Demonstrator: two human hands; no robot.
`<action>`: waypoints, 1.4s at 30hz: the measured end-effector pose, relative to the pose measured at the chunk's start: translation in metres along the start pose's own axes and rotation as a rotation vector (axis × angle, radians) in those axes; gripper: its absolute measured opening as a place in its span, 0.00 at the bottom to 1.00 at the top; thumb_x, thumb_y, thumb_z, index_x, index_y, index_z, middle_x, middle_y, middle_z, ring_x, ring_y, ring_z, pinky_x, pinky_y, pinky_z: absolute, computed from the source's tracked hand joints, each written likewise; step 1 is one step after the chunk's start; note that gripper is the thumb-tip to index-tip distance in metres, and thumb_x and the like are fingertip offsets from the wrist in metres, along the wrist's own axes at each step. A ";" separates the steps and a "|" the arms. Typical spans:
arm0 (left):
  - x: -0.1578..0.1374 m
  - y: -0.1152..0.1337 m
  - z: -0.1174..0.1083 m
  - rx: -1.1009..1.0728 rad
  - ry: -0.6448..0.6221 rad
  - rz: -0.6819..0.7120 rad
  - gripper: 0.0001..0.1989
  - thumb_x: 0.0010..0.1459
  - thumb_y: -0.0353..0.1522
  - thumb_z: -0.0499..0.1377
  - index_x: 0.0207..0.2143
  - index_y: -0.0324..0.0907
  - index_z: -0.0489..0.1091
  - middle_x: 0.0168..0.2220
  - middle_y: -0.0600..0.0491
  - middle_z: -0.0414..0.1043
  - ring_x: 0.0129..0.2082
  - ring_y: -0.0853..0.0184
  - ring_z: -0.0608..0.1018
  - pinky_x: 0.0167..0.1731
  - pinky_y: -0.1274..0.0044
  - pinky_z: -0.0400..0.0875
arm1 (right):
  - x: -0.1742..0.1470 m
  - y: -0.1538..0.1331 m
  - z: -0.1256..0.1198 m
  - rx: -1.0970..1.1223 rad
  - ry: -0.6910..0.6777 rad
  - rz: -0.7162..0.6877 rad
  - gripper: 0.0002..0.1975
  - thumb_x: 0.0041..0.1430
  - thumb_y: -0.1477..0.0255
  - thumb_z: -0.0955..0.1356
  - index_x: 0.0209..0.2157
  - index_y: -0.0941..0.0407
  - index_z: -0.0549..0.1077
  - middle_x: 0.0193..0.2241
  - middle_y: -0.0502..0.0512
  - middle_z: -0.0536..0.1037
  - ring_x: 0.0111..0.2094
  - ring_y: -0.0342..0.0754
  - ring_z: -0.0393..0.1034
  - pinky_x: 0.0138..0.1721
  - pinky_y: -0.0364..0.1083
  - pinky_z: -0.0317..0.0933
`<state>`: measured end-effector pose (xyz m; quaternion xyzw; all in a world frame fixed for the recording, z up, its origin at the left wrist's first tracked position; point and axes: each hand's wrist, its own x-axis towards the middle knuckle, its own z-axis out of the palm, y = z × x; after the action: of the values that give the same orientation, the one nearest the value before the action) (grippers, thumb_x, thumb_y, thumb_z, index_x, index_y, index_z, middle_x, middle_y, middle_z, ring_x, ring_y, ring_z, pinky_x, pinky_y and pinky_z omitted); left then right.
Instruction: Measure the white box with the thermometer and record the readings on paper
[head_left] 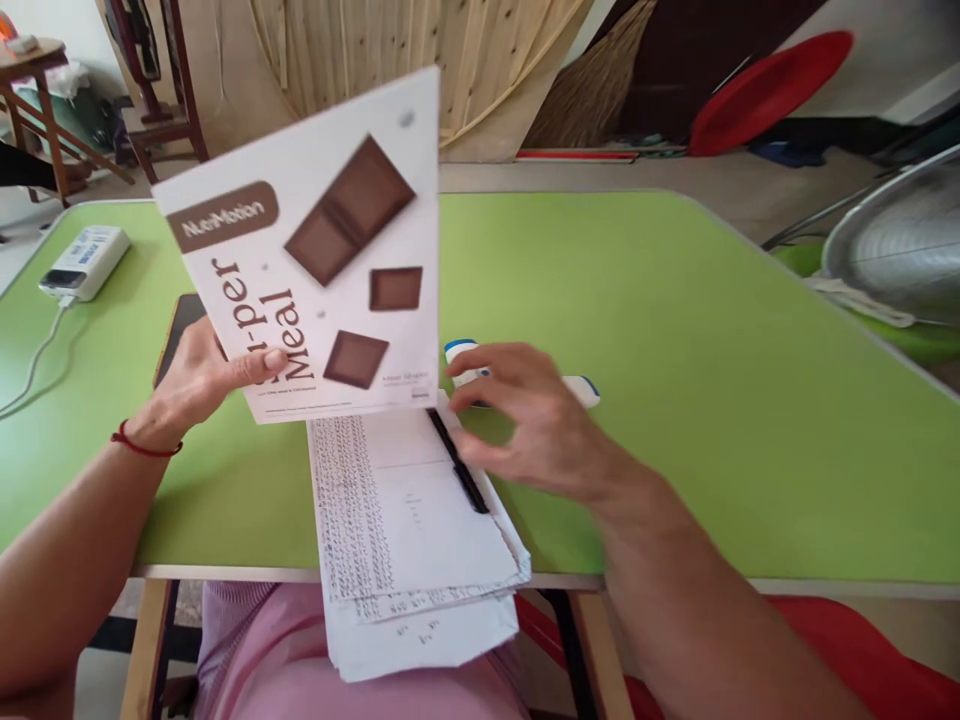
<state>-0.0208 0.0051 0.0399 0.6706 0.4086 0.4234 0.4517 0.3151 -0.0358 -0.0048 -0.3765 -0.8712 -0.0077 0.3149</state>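
My left hand (202, 385) grips a white meal shake box (247, 230) by its lower left edge, thumb on the printed face. The face shows chocolate squares and the words "Meal" and "NutriMotion", and is tilted up above the table; its depth is hidden. My right hand (540, 420) is just right of the box's lower corner, fingers curved and apart, with nothing between them. Below it a black pen (469, 480) lies on a stack of written paper sheets (427, 540). Behind my right hand is a white and blue object (583, 390), partly covered.
The green table (712, 400) spreads around the papers, which overhang its front edge. A white power strip (90, 262) with a cable sits at the far left. A dark flat object (176, 335) is partly behind my left hand. A red round item (772, 95) leans beyond the table.
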 end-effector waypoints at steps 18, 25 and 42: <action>-0.006 0.006 0.013 0.080 -0.354 -0.131 0.28 0.53 0.44 0.71 0.52 0.40 0.72 0.53 0.43 0.77 0.50 0.51 0.80 0.45 0.63 0.79 | -0.004 0.025 -0.026 0.091 0.092 0.793 0.15 0.50 0.74 0.75 0.41 0.56 0.74 0.33 0.63 0.81 0.27 0.51 0.74 0.26 0.49 0.63; -0.008 0.002 0.011 0.119 -0.370 -0.091 0.26 0.54 0.44 0.71 0.50 0.41 0.73 0.51 0.43 0.78 0.49 0.50 0.80 0.45 0.62 0.80 | 0.014 -0.084 -0.033 1.208 0.206 0.642 0.12 0.58 0.67 0.70 0.45 0.53 0.75 0.25 0.53 0.71 0.22 0.45 0.65 0.19 0.46 0.57; -0.007 -0.001 0.009 0.250 -0.376 -0.027 0.33 0.51 0.46 0.71 0.53 0.40 0.67 0.47 0.44 0.78 0.42 0.54 0.81 0.38 0.66 0.81 | 0.033 -0.124 0.009 1.360 0.120 0.833 0.16 0.53 0.60 0.76 0.34 0.53 0.70 0.27 0.50 0.68 0.26 0.45 0.62 0.23 0.46 0.58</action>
<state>-0.0151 -0.0038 0.0355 0.7828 0.3755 0.2310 0.4392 0.2109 -0.1007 0.0338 -0.3953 -0.4541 0.6234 0.4988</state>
